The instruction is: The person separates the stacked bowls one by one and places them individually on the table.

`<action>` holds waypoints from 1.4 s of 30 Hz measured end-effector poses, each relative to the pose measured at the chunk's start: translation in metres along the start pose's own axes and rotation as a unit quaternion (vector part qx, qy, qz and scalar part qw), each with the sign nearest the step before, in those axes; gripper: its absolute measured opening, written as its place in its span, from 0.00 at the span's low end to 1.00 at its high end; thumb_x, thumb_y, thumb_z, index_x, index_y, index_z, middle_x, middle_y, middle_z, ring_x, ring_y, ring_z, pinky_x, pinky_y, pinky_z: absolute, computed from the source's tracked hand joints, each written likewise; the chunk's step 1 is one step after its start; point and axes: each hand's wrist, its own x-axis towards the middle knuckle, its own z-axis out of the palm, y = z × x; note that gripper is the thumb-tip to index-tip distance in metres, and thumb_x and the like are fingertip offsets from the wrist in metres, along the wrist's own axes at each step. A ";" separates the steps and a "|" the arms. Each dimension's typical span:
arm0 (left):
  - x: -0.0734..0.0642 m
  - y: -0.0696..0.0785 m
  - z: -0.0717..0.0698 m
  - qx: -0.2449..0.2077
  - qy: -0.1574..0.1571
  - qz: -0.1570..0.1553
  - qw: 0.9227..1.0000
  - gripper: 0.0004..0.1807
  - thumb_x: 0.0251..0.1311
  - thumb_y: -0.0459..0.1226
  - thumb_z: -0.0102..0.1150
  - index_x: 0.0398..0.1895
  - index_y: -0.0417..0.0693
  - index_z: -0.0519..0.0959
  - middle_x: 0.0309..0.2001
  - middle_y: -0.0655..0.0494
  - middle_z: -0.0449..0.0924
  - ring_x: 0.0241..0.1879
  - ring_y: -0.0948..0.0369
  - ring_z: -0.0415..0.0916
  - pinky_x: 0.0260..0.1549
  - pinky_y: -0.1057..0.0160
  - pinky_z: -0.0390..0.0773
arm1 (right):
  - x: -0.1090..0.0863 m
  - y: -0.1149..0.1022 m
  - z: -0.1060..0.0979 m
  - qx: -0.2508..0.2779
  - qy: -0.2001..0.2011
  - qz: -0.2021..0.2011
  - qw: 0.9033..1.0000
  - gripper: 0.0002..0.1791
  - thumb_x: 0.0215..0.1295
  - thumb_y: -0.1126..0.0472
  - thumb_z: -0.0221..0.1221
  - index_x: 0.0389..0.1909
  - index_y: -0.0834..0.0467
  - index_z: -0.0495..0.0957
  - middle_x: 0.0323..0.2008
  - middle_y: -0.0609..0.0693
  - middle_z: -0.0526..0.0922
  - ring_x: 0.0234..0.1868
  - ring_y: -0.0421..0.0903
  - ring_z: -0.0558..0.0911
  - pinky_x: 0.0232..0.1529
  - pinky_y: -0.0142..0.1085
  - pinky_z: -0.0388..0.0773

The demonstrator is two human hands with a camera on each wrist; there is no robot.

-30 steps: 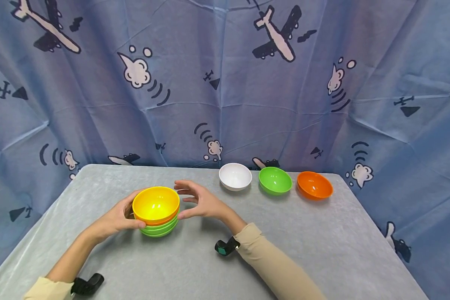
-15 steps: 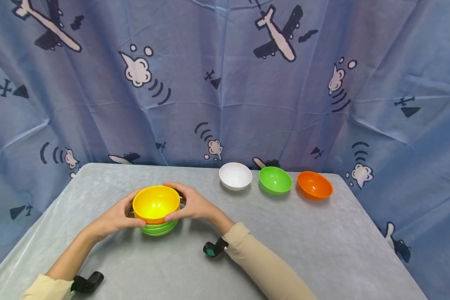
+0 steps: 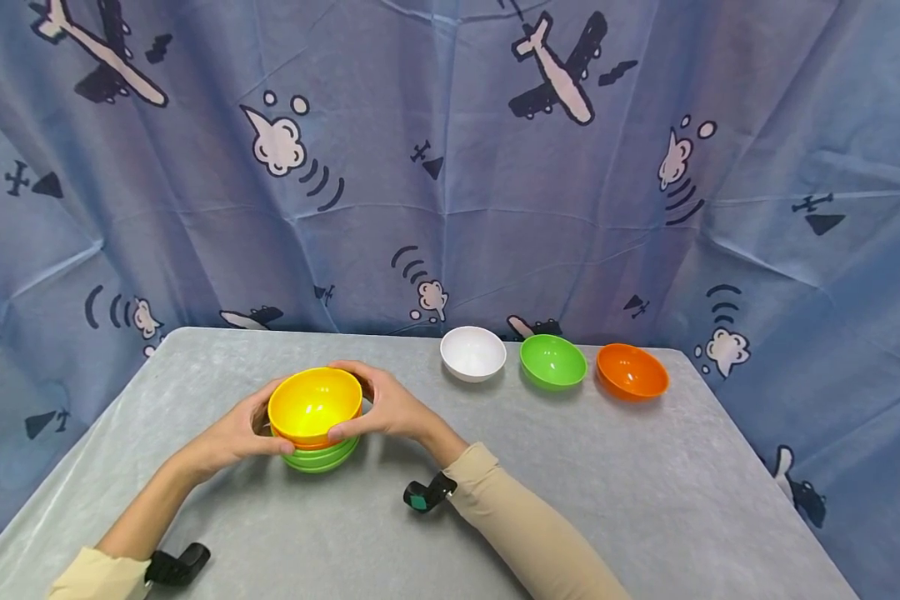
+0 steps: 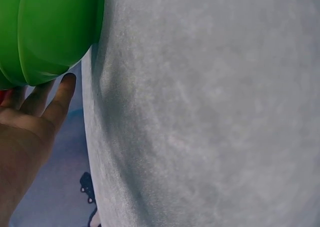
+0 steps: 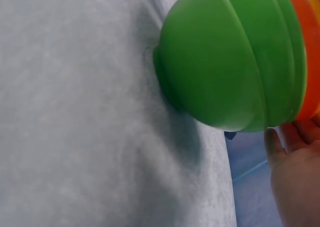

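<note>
Left of the table's middle stands a stack of nested bowls: a yellow bowl [image 3: 315, 406] on top, a thin band of an orange bowl [image 3: 311, 444] below it, and green bowls [image 3: 321, 460] at the bottom. My left hand [image 3: 234, 435] holds the stack's left side, thumb in front and fingers behind. From the right, my right hand [image 3: 386, 407] grips it near the top, its thumb lying on the front of the yellow bowl. In the right wrist view, the green bowl [image 5: 225, 62] stands on its foot on the cloth. The far fingers are partly hidden behind the bowls.
Along the back edge of the grey-covered table [image 3: 540, 492] stand a white bowl [image 3: 472, 354], a green bowl [image 3: 552, 362] and an orange bowl [image 3: 632, 372], spaced apart. A blue curtain [image 3: 450, 167] with airplane prints hangs behind the table.
My right hand has come in from the right and closed its fingers and thumb on the upper stack. The left hand has stayed in place. The yellow bowl seems very slightly higher.
</note>
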 end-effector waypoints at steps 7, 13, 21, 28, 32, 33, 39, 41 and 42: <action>-0.001 0.000 0.001 0.003 0.003 0.000 1.000 0.46 0.58 0.34 0.71 0.76 0.38 0.56 0.67 0.43 0.67 0.61 0.56 0.69 0.57 0.65 0.71 | 0.000 -0.013 -0.010 0.039 0.018 -0.031 0.999 0.45 0.51 0.72 0.72 0.72 0.63 0.65 0.64 0.50 0.74 0.64 0.45 0.73 0.68 0.41 0.64; -0.001 -0.001 0.001 0.003 0.007 -0.011 1.000 0.46 0.58 0.34 0.70 0.77 0.39 0.56 0.71 0.40 0.62 0.63 0.58 0.68 0.57 0.64 0.71 | -0.008 -0.027 -0.031 0.070 0.044 -0.059 0.995 0.47 0.50 0.76 0.71 0.73 0.65 0.64 0.65 0.55 0.72 0.63 0.51 0.72 0.66 0.47 0.67; 0.000 -0.001 0.002 -0.006 0.002 -0.014 1.000 0.46 0.59 0.32 0.70 0.79 0.44 0.56 0.74 0.44 0.61 0.66 0.62 0.66 0.59 0.64 0.68 | -0.037 -0.035 -0.065 0.044 0.096 -0.039 0.994 0.48 0.47 0.80 0.73 0.72 0.65 0.65 0.67 0.57 0.71 0.64 0.54 0.72 0.64 0.45 0.70; 0.000 0.003 0.004 -0.007 0.001 -0.009 1.000 0.47 0.59 0.31 0.69 0.79 0.42 0.55 0.76 0.44 0.58 0.67 0.63 0.64 0.60 0.67 0.66 | -0.065 -0.029 -0.091 0.016 0.126 -0.015 0.992 0.47 0.48 0.76 0.75 0.72 0.63 0.66 0.65 0.57 0.71 0.62 0.55 0.73 0.61 0.45 0.73; -0.001 0.003 0.004 -0.004 0.003 -0.012 1.000 0.47 0.59 0.31 0.69 0.79 0.42 0.55 0.76 0.43 0.58 0.67 0.63 0.64 0.59 0.66 0.67 | -0.080 -0.027 -0.103 0.011 0.127 0.002 0.992 0.48 0.48 0.73 0.76 0.72 0.63 0.65 0.65 0.57 0.71 0.62 0.56 0.72 0.61 0.44 0.73; -0.001 0.003 0.004 -0.006 0.003 -0.015 1.000 0.47 0.59 0.31 0.69 0.79 0.42 0.55 0.76 0.44 0.58 0.67 0.63 0.65 0.59 0.66 0.67 | -0.084 -0.026 -0.107 0.011 0.126 0.005 0.992 0.48 0.48 0.73 0.76 0.72 0.63 0.65 0.65 0.57 0.70 0.62 0.56 0.72 0.61 0.44 0.73; -0.001 0.001 0.003 -0.011 0.001 -0.014 1.000 0.47 0.59 0.31 0.69 0.79 0.42 0.55 0.75 0.43 0.59 0.67 0.63 0.65 0.59 0.67 0.66 | -0.109 -0.025 -0.127 0.000 0.134 0.030 0.990 0.50 0.50 0.73 0.76 0.74 0.61 0.63 0.67 0.56 0.69 0.65 0.55 0.69 0.62 0.42 0.71; -0.001 0.001 0.002 -0.010 0.001 -0.012 1.000 0.48 0.59 0.31 0.69 0.80 0.41 0.54 0.75 0.43 0.59 0.67 0.63 0.65 0.59 0.67 0.67 | -0.119 -0.026 -0.134 -0.003 0.146 0.040 0.989 0.50 0.50 0.73 0.76 0.74 0.61 0.62 0.68 0.57 0.68 0.66 0.55 0.69 0.63 0.40 0.71; -0.001 0.000 0.002 -0.010 0.002 -0.012 1.000 0.48 0.59 0.31 0.69 0.80 0.41 0.54 0.75 0.43 0.59 0.67 0.63 0.65 0.59 0.67 0.67 | -0.124 -0.026 -0.137 -0.007 0.153 0.045 0.987 0.51 0.50 0.73 0.76 0.74 0.62 0.61 0.68 0.57 0.67 0.66 0.55 0.68 0.62 0.39 0.71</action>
